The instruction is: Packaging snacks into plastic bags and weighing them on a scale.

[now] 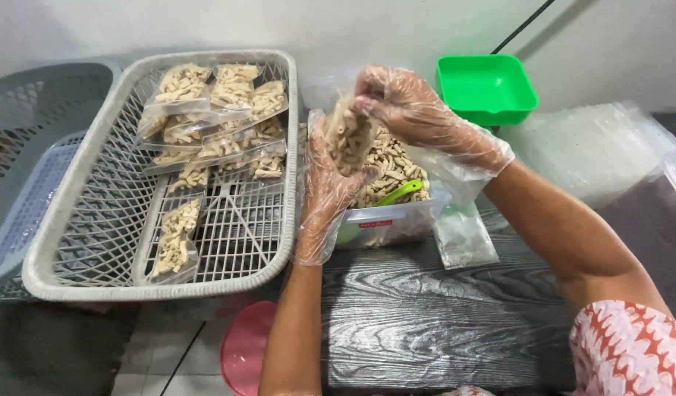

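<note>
Head view shows the left hand [325, 192] holding a small snack bag [347, 136] upright, while the right hand [404, 103], just above, pinches its top.

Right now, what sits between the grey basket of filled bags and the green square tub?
In the head view, between the grey basket and the green tub sits the clear container of snack sticks, with both gloved hands, left hand and right hand, holding a small bag above it.
</note>
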